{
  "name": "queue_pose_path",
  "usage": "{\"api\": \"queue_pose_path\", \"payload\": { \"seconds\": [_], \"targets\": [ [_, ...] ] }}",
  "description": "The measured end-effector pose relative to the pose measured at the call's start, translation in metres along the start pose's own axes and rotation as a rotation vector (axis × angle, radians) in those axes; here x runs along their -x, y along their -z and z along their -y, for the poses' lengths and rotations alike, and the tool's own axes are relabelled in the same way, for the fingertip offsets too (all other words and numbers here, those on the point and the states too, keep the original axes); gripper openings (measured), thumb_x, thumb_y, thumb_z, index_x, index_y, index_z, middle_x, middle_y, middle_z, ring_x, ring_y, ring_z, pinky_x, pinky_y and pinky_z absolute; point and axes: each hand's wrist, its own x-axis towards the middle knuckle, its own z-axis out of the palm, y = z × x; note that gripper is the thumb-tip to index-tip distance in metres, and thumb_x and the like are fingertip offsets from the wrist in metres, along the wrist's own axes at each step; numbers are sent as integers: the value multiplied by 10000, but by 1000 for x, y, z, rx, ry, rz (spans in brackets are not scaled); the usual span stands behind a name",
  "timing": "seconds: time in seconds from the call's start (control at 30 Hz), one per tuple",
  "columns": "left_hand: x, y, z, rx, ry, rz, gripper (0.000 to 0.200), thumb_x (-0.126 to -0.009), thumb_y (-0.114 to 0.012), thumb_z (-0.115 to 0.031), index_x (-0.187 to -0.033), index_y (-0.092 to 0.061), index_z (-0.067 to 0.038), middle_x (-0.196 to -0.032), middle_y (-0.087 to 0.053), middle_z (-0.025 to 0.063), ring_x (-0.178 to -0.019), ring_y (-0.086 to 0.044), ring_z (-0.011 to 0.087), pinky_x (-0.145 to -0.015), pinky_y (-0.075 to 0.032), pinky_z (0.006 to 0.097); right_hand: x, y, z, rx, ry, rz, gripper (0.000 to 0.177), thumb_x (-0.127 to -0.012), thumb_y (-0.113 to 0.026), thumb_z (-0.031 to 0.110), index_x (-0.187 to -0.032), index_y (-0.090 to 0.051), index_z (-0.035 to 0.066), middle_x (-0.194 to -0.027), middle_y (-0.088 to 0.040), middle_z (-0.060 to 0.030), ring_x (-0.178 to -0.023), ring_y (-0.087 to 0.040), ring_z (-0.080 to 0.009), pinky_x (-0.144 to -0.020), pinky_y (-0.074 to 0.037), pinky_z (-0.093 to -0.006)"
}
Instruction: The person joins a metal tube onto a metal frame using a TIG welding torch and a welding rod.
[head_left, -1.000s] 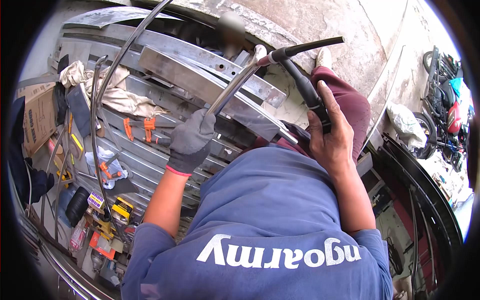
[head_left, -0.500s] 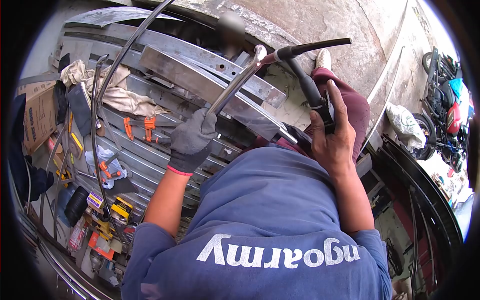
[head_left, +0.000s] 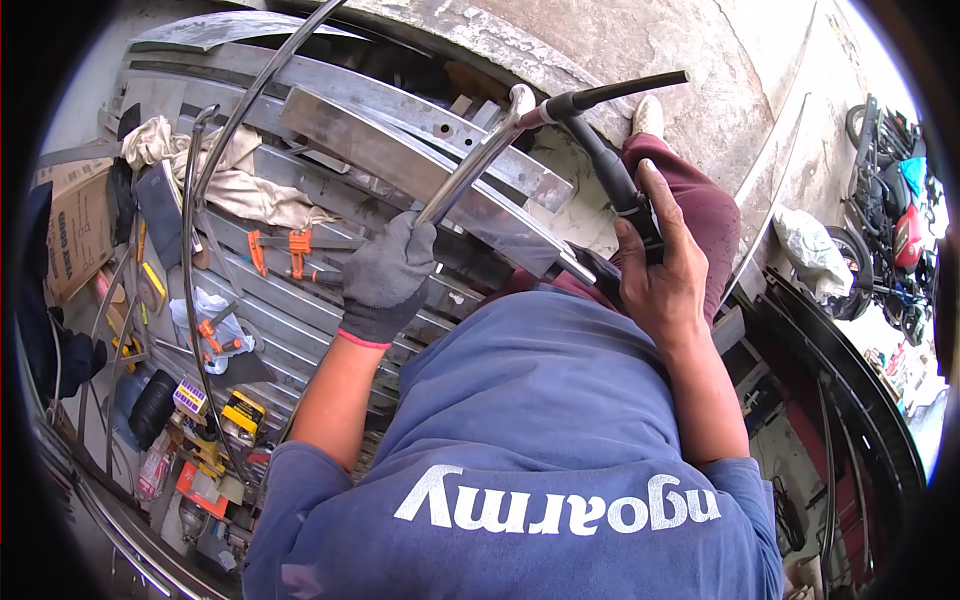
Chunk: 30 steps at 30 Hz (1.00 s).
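Observation:
My left hand (head_left: pixel 388 265), in a dark grey glove with a red cuff, is closed around the lower end of a shiny metal tube (head_left: pixel 465 185). The tube slants up and right to a bent tip. My right hand (head_left: pixel 668 275) is bare and grips the black handle of a TIG welding torch (head_left: pixel 602 160), thumb and forefinger along its sides. The torch's pinkish cup (head_left: pixel 535 117) meets the tube just below its bend, overlapping it in this view. Its long black back cap (head_left: pixel 640 88) points right. A flat metal bar (head_left: pixel 370 150) lies behind the tube.
A slatted metal bench (head_left: pixel 290 345) carries orange clamps (head_left: pixel 298 252), a beige cloth (head_left: pixel 265 195) and more metal bars. Curved tubes (head_left: pixel 188 210) rise at left, near a cardboard box (head_left: pixel 80 235) and cluttered tools. Motorcycles (head_left: pixel 890 210) and a white sack (head_left: pixel 808 250) stand right.
The torch and my right hand have shifted slightly left, with the cup still at the tube. My left hand keeps its hold, almost unmoved.

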Motion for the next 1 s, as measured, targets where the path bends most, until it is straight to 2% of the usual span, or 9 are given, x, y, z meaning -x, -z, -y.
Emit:
{"api": "queue_pose_path", "payload": {
  "seconds": [0.27,0.5,0.53,0.6,0.7,0.77,0.87,1.0],
  "targets": [
    [0,-2,2,13,-11,-3,359,-1145,-609,-458,-1243,-712,-128,-896,-746,218,-825,-734,490,-713,-563,601,-1,0,0,28,27,-16,646,-1018,-776,31,-1627,-566,89,-1391,-739,-273,-1245,-760,-442,-1001,-632,-479],
    [0,-2,2,10,-4,6,341,-1140,-620,-444,-1229,-708,-127,-892,-746,218,-814,-734,488,-706,-564,601,2,3,0,120,-10,52,660,-1024,-773,40,-1641,-571,155,-1128,-764,-227,-974,-786,-424,-812,-625,-497],
    [0,-1,2,-21,26,57,341,-1142,-617,-445,-1229,-710,-128,-892,-746,217,-813,-734,487,-703,-564,599,3,3,0,132,-16,55,663,-1024,-773,39,-1643,-570,160,-1107,-761,-222,-954,-783,-420,-797,-621,-499],
    [1,2,4,-84,88,158,343,-1146,-609,-448,-1229,-713,-132,-890,-748,213,-813,-735,484,-698,-565,595,2,3,1,120,-26,52,666,-1025,-771,35,-1647,-567,158,-1111,-763,-226,-956,-786,-419,-794,-623,-497],
    [0,-2,0,-36,-12,-24,348,-1155,-588,-459,-1224,-721,-145,-890,-749,210,-810,-740,475,-689,-569,590,2,2,2,37,-42,10,664,-1026,-768,30,-1648,-560,131,-1195,-772,-254,-1035,-798,-428,-839,-636,-485],
    [0,-4,2,-25,-33,-41,324,-1151,-614,-439,-1231,-728,-146,-914,-755,205,-813,-740,478,-691,-571,589,3,0,2,-36,-62,-46,660,-1027,-768,26,-1647,-557,109,-1262,-770,-277,-1102,-801,-434,-880,-641,-476],
    [2,-7,4,-53,-46,-56,316,-1151,-620,-433,-1234,-729,-149,-934,-758,198,-816,-737,480,-698,-572,587,2,3,-2,19,-16,-32,651,-1026,-768,25,-1640,-553,70,-1350,-750,-301,-1188,-789,-439,-943,-641,-464],
    [1,-6,3,-57,-32,-26,317,-1152,-616,-436,-1236,-725,-150,-925,-753,195,-823,-734,482,-706,-574,581,3,2,-4,5,-4,-12,644,-1024,-770,25,-1631,-557,54,-1378,-741,-296,-1215,-778,-442,-974,-636,-460]
  ]
}}
